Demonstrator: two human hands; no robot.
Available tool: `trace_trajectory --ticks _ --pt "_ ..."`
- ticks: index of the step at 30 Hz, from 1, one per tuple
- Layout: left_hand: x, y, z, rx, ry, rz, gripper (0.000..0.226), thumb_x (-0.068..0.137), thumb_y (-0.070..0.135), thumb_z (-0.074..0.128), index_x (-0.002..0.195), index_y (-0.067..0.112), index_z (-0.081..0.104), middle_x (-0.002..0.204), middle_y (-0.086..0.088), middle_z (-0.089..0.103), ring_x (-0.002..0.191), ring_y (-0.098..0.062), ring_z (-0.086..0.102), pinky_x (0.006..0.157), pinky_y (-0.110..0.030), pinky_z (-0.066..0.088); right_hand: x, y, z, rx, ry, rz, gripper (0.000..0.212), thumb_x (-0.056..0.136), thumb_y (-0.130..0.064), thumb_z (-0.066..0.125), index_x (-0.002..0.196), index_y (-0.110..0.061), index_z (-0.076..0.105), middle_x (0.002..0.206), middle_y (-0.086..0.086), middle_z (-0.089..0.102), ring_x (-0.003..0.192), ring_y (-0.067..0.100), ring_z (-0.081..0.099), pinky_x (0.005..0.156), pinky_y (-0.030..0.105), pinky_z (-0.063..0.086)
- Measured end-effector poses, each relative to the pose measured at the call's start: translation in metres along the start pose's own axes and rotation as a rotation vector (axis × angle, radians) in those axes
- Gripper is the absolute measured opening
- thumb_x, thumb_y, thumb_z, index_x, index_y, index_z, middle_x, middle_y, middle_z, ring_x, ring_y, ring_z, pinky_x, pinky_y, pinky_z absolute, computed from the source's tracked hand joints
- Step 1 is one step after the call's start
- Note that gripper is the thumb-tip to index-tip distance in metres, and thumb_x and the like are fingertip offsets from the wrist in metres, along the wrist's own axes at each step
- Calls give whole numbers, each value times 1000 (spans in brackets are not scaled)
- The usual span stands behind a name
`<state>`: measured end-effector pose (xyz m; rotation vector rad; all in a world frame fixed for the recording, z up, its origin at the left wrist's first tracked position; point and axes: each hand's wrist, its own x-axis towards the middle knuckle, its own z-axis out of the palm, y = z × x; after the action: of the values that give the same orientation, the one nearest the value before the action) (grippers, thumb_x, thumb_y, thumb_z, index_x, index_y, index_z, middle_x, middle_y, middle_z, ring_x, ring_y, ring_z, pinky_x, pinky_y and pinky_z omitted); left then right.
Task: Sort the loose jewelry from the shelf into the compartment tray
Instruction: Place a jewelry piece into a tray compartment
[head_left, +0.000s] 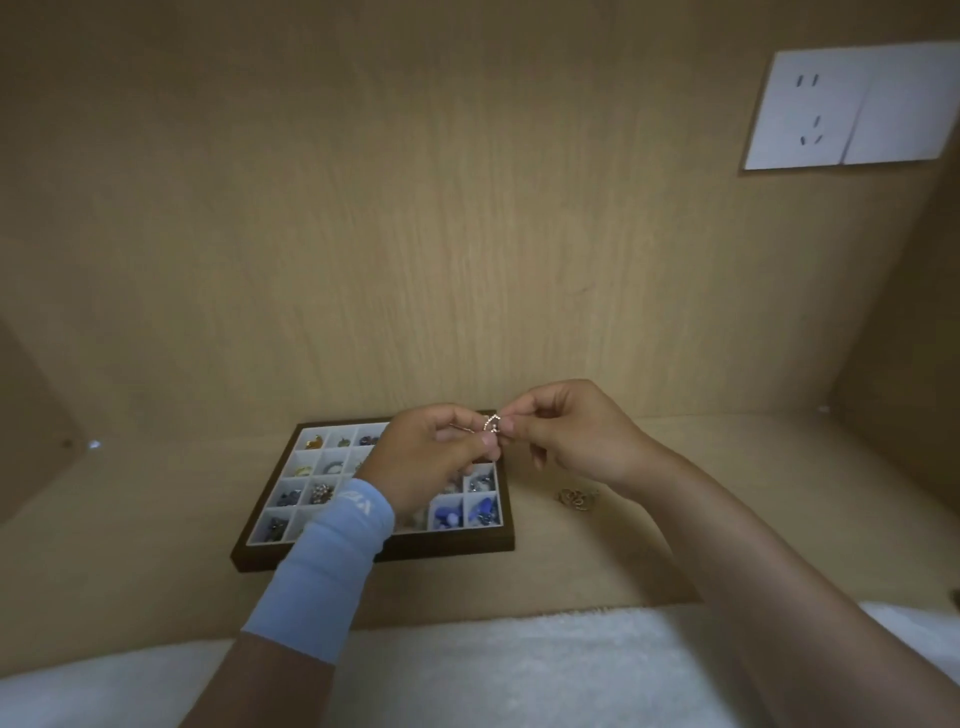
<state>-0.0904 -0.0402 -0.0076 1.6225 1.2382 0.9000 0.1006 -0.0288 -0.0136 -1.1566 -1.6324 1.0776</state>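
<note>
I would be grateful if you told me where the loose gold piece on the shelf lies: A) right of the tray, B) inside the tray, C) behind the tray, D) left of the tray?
A: the gold piece lies on the shelf right of the tray, apart from it, while the left hand and right hand pinch a sparkling piece.
</note>
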Motion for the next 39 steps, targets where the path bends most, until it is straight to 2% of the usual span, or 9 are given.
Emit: trace_trajectory --ticks 4,7,12,17,22,27,30,33,39 --pt "-10 -12 -30 -20 72 -5 7 89 17 67 90 17 74 79 -3 75 63 -10 59 60 -19 50 10 -9 35 63 -17 37 9 91 -14 71 94 -7 76 81 18 74 55 19 56 51 24 47" --pt "-14 -31 -59 70 157 -5 16 91 20 64 81 20 75 78 1 75 65 -9 59 70 -27 52 23 -16 61 21 -12 52 10 90 -14 73 93 -6 77 75 7 75 50 13 57 51 24 49" --pt "-22 -69 -91 363 388 -1 16 89 24 64 77 30 72 81 12 72 73 -5 63 76 -25 50 46 -23 94 -280 -106 -6 12 93 -22 69 92 -15 79 81 -11 74 74 -3 68 69 18 52" --pt "-23 -90 -96 524 373 62 19 89 20 61 91 33 74 97 9 70 95 -17 60 90 -37 51 57 -31 117 -507 -262 -28 15 96 -23 64 91 -16 77 81 -12 70 79 -2 64 73 19 49" --pt "-23 -97 -101 619 438 104 19 90 15 59 90 29 73 102 7 69 98 -15 48 87 -24 37 67 -29 133 -694 -307 -5 28 96 -24 62 68 -26 68 65 -13 60 63 -1 56 65 24 42" --pt "-26 -97 -98 617 428 109 18 89 18 59 90 29 73 102 9 68 104 -16 47 93 -32 42 74 -22 144 -794 -351 -33 13 91 -23 68 87 -22 80 80 -14 71 81 4 65 81 32 55" --pt "-28 -97 -97 619 431 143 19 87 16 60 91 29 73 101 9 67 105 -15 47 92 -33 43 76 -18 146 -768 -347 -54 5 84 -27 77 84 -24 81 83 -13 75 83 2 67 85 34 57" --pt "-28 -98 -98 647 410 183 20 86 15 62 89 32 74 99 11 66 101 -13 46 89 -32 43 72 -15 140 -676 -294 -68 6 81 -25 81 86 -23 81 78 -15 72 78 -2 65 80 24 55" --pt "-29 -99 -95 854 338 166 22 91 28 56 96 36 76 109 15 62 107 -14 44 93 -34 42 59 -14 101 -583 -179 -53 12 94 -27 67 93 -22 78 94 -12 75 89 0 66 83 22 51"
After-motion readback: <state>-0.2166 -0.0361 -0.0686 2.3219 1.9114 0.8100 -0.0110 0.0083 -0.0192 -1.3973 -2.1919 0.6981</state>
